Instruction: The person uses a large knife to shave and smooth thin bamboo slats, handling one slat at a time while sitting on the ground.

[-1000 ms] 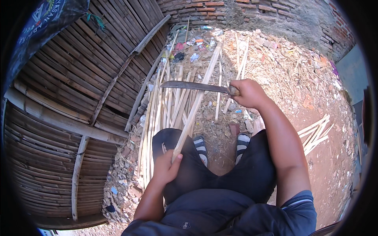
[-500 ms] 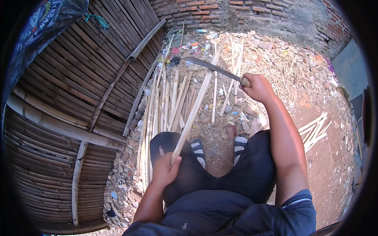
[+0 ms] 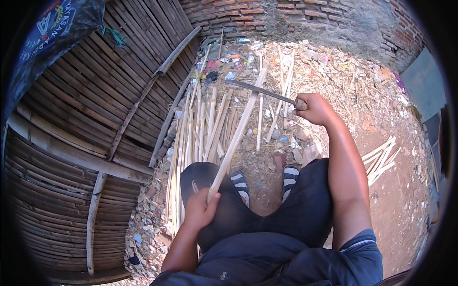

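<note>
- Bamboo strip (image 3: 237,133): long, pale, split. It ran from beside the left thigh up and away between the knees, far end out over the debris-strewn ground (image 3: 305,86). Couldn't tell if that end was propped or free.
- Left hand (image 3: 201,209): closed round the strip's near end, thumb along the top. Good spot, well apart from the blade; a firm grip there should have limited twist.
- Machete (image 3: 276,95): crossed the strip near its far end, tip pointing left. Contact with the strip unclear.
- Right hand (image 3: 316,108): wrapped round the machete handle, arm reaching well forward. Step in hand looked like blade work on the strip. Best practice, by my read: shallow blade angle, light even strokes, edge directed away from the left hand and legs.
- Feet (image 3: 240,185) in striped footwear: sat either side of the space between the knees, the left one close to the strip. Stroke path needed to stay clear of both.
- Loose strips (image 3: 212,121): lay ahead and left, near the held one; worth not snagging the tip on them.
- Shorter strips (image 3: 381,159): piled on bare soil at right, out of the way.
</note>
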A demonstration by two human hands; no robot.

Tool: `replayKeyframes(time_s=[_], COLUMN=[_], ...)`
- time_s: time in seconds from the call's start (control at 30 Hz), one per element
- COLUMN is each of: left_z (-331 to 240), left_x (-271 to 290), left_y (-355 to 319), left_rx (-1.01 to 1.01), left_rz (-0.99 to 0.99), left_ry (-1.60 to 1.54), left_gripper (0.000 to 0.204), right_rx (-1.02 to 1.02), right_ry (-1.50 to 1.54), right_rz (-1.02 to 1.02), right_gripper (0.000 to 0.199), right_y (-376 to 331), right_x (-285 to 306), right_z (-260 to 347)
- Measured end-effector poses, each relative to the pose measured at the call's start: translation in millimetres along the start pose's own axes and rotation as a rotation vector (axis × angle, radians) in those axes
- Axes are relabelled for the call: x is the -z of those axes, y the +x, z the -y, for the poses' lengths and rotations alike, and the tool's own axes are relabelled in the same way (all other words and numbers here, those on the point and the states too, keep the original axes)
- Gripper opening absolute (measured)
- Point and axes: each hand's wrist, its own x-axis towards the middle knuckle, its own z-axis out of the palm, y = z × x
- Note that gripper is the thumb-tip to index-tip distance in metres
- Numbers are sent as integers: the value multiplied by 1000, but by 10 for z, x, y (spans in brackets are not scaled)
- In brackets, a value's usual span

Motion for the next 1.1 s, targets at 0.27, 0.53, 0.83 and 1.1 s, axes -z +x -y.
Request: replayKeyframes(time_s=[0.27, 0.53, 0.83, 1.1], left_z=[77, 165, 218, 301], left_x=[-45, 16, 5, -29], left_y=[60, 82, 58, 81], left_rx=[-22, 65, 52, -3], left_rz=[-10, 34, 43, 32], left_ry=[16, -117, -80, -82], left_gripper=[33, 36, 32, 32], right_rx=[-12, 182, 197, 90], right_ry=[-92, -120, -95, 61], right_rz=[-43, 183, 219, 64], right_gripper=[32, 41, 37, 37], right_y=[70, 43, -122, -124], right_x=[-138, 75, -254, -281], right_z=[-36, 603, 573, 295])
